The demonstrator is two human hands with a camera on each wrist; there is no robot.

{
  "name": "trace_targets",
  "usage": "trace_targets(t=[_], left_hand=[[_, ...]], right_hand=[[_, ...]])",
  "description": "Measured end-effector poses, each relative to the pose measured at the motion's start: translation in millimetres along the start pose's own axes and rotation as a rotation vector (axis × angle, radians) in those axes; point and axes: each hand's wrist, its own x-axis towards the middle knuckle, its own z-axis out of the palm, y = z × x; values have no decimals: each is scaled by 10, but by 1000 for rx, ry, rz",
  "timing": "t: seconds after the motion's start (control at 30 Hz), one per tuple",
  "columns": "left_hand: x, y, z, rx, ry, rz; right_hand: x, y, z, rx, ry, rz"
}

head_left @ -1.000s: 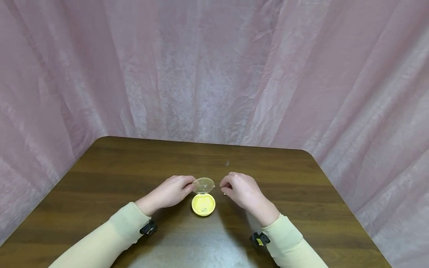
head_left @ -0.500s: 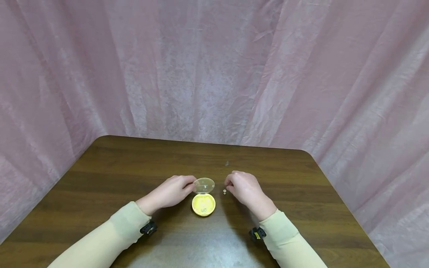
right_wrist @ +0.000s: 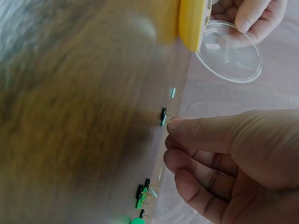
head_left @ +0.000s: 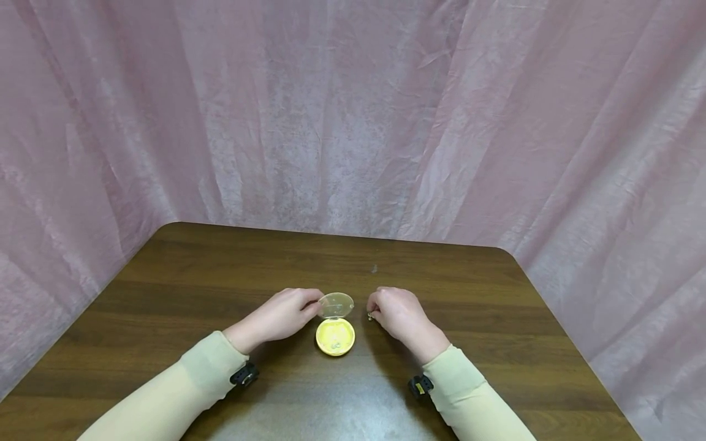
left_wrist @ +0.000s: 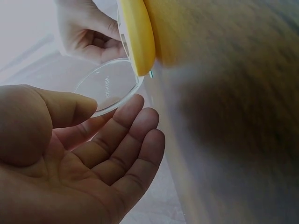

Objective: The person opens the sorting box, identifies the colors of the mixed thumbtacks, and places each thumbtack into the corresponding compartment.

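Note:
A round yellow case (head_left: 335, 337) stands on the table with its hinged clear lid (head_left: 337, 305) raised. Small pale bits lie in the case. My left hand (head_left: 284, 314) pinches the lid's edge between thumb and index finger, the other fingers loosely extended in the left wrist view. To the right of the case, the thumb and fingertips of my right hand (head_left: 398, 314) close on the pin of a pale green thumbtack (right_wrist: 164, 122). Directly beside it is a black thumbtack (right_wrist: 163, 113); both pins point up. The right index fingertip is mostly hidden behind the thumb.
Another pale thumbtack (right_wrist: 173, 92) lies nearer the case. Several black and green thumbtacks (right_wrist: 141, 198) form a loose group on the other side of my right hand. Brown wood table (head_left: 231, 263); a pink curtain (head_left: 342, 122) hangs behind its far edge.
My right hand drew back slightly to the right, uncovering small thumbtacks, then came back left and down onto them. The left hand and the case have stayed in place.

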Motion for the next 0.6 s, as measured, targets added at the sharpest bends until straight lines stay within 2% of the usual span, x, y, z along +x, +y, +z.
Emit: trace_targets(t=[0.37, 0.6], left_hand=[[-13, -18, 7, 4, 2, -6], [-5, -7, -2, 11, 5, 3]], right_hand=[[-7, -24, 38, -23, -5, 1], [-17, -24, 29, -35, -19, 32]])
